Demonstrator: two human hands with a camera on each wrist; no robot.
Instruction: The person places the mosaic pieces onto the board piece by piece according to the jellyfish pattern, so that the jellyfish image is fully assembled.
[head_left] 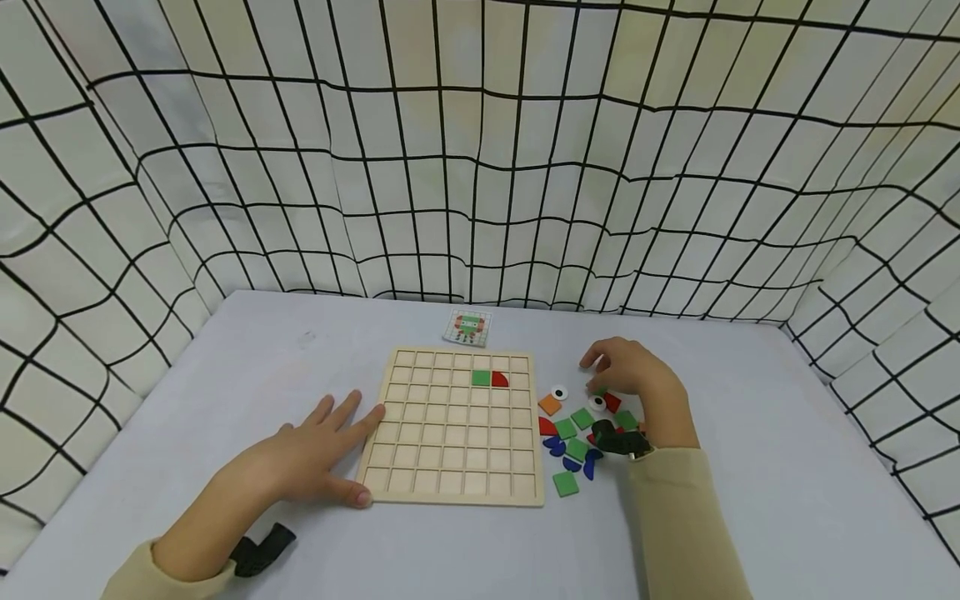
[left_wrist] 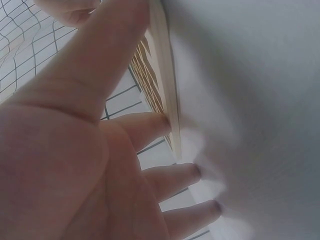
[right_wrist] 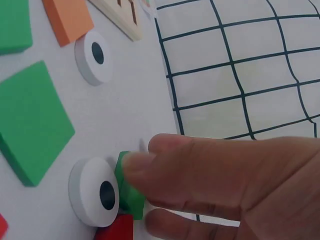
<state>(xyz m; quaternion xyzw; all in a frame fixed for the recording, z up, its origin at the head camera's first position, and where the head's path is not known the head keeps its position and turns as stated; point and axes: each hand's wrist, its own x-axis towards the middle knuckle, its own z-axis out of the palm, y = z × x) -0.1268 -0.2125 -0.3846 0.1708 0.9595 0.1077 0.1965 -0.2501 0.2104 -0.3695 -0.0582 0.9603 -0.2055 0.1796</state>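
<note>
green tile (right_wrist: 132, 202) touched by right hand (head_left: 632, 371), grip apart; picking likely, pinch needed next; spread left hand (head_left: 311, 454) touches gridded board (head_left: 452, 457).

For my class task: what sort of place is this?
Probably an enclosed tabletop workspace: a white table, black-gridded walls on three sides, and a wooden grid board with coloured pieces beside it.

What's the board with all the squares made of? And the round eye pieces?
The board looks like smooth, unpainted wood, with its pale tan color. The eye pieces could be painted wood or plastic: they're thick, evenly white and dull, so I can't tell which.
</note>
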